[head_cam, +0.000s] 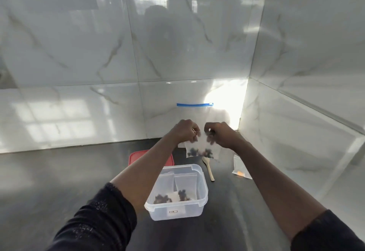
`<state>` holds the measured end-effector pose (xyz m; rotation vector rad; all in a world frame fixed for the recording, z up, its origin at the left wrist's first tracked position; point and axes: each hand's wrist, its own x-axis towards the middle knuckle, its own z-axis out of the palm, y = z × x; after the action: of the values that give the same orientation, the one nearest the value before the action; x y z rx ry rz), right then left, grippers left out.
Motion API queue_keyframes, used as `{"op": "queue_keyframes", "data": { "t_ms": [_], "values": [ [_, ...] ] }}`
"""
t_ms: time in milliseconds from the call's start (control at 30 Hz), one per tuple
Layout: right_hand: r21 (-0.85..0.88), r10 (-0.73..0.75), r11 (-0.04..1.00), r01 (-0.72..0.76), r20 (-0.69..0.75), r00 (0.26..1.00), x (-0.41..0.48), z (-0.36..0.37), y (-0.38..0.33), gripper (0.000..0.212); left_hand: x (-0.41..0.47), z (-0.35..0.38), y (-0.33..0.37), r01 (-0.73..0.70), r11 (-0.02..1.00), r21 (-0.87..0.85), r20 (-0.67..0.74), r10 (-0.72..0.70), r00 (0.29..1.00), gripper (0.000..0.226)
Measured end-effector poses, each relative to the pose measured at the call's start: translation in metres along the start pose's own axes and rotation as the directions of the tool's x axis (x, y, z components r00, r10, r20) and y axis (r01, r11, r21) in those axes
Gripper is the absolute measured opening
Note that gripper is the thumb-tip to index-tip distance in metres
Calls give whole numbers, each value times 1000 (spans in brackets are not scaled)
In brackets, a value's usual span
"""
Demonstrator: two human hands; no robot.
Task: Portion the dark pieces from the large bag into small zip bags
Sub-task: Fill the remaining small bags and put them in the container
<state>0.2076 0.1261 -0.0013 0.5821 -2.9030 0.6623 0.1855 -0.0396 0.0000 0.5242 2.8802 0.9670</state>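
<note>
Above the counter (pixel 59 181) — left hand (pixel 184 132), right hand (pixel 219 134), both tight on small zip bag (pixel 201 150)

Above the dark grey countertop (pixel 59 181), the left hand (pixel 184 131) and right hand (pixel 219 134) pinch the top edge of a small clear plastic zip bag (pixel 201 146) with dark pieces (pixel 200 153) at its bottom. Behind them, a large clear plastic bag with a blue zip strip (pixel 194 112) stands against the far marble-tiled wall (pixel 79 53). Nearer sits a clear rectangular plastic container (pixel 203 181) holding filled small bags, a red flat lid (pixel 138 156) at its far left and a pale wooden spoon (pixel 209 168) at its right.
</note>
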Motion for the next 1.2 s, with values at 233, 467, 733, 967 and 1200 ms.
{"op": "queue_keyframes", "data": {
  "t_ms": [233, 467, 733, 967, 1200],
  "values": [
    [-9, -80, 996, 83, 213, 974, 3, 32, -72, 32, -41, -26, -39, 91, 953, 288, 198, -153, 968, 22],
    [-75, -28, 994, 78, 516, 856, -5, 78, -89, 32, -70, 4, -78, 191, 920, 342, 434, -335, 836, 27],
    [-262, 168, 965, -24, 544, 822, -13, 117, -67, 35, -75, 28, -92, 99, 915, 391, 325, -237, 915, 27],
    [-282, 212, 949, -140, 243, 947, -9, 116, -48, 23, -51, 29, -69, 26, 945, 326, 134, -73, 988, 17],
    [-90, 295, 953, -289, 71, 953, -6, 87, -9, 27, -14, 43, -34, -3, 990, 143, 61, -6, 998, 18]
  ]
}}
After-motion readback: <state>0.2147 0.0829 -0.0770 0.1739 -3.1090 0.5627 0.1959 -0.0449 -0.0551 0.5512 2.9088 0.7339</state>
